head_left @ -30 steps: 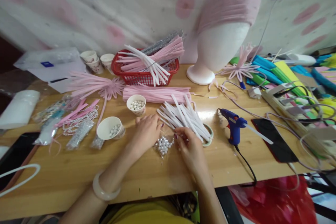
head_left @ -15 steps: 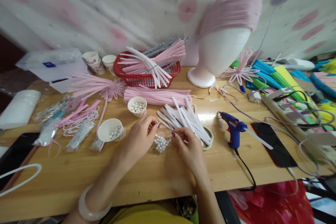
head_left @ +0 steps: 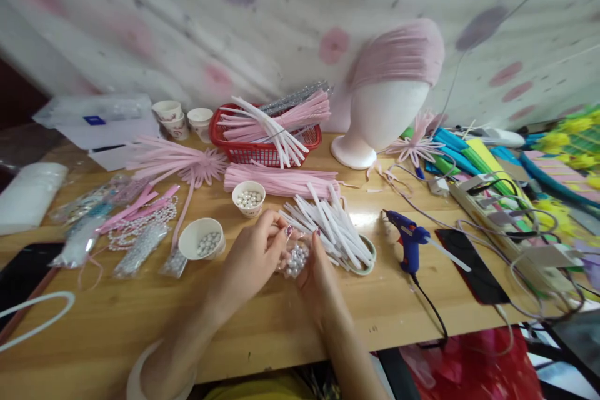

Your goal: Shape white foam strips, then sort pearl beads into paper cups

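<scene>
Between my two hands is a small clear plastic bag of pearl beads (head_left: 296, 259), raised just off the wooden table. My left hand (head_left: 255, 253) pinches the bag's upper edge between thumb and fingers. My right hand (head_left: 319, 278) cups the bag from the right side, its thumb pointing up and its other fingers mostly hidden behind and under it. Just beyond my left hand stands a paper cup of pearls (head_left: 248, 199). Another paper cup (head_left: 202, 239), tilted and holding pearls, is to its left. A bundle of white pipe cleaners (head_left: 330, 228) lies right behind my right hand.
A blue glue gun (head_left: 409, 240) and a phone (head_left: 471, 265) lie to the right, near a power strip (head_left: 510, 231) with tangled cables. Behind are a red basket (head_left: 262, 153) of pipe cleaners and a foam head (head_left: 389, 109). Bead packets (head_left: 143, 250) lie left.
The pearl bag has been lifted off the table. My right hand has turned from pinching at its top to cupping its side. The camera view has shifted slightly.
</scene>
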{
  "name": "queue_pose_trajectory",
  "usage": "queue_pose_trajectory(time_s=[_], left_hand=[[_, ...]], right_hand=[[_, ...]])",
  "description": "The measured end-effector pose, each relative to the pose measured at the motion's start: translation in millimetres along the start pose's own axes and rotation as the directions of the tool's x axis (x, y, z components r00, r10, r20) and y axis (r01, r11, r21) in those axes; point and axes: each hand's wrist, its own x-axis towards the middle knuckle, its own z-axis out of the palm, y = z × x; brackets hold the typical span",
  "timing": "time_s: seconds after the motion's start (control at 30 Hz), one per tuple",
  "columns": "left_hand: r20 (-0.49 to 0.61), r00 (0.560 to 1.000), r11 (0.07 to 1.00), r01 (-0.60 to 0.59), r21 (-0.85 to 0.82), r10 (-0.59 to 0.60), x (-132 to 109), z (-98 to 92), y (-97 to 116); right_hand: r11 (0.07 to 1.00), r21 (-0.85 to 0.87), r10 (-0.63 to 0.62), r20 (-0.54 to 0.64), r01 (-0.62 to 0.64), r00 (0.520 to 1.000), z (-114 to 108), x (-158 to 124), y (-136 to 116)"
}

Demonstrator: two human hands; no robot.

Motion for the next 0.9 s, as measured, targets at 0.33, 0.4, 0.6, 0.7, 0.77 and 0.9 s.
queue_pose_trajectory(time_s=[0.33, 0.4, 0.6, 0.7, 0.77, 0.9], left_hand=[[-0.569, 0.822, 0.796, -0.331, -0.506, -0.02, -17.3, 10.5, -27.4], [-0.294, 0.914, 0.593, -0.076, -0.802, -0.281, -13.6, 14.4, -29.5], [0.298, 0.822, 0.014, 0.348, -0.937, -0.484, 0.6, 29.2, -22.3], [0.307, 0.8, -0.001, 0.358, -0.934, -0.516, 4.4, 37.3, -23.8], [0.298, 0.784, -0.01, 0.35, -0.937, -0.544, 7.1, 40.7, -26.6], [0.261, 0.761, -0.024, 0.307, -0.951, -0.594, 14.1, 43.4, -31.1]], right_hand=[[0.991, 0.056, 0.128, -0.107, -0.122, 0.986, -25.5, 10.6, -18.5], [0.992, -0.04, 0.115, -0.124, -0.121, 0.986, -32.8, 10.0, -30.5], [0.927, -0.372, 0.001, -0.155, -0.059, 0.988, -32.4, 3.1, -59.6], [0.808, -0.589, -0.096, -0.112, 0.011, 0.989, -28.1, 2.1, -64.4], [0.714, -0.697, -0.16, -0.069, 0.067, 0.985, -25.5, 2.4, -66.4], [0.624, -0.774, -0.206, -0.027, 0.11, 0.978, -20.9, 3.4, -70.0]])
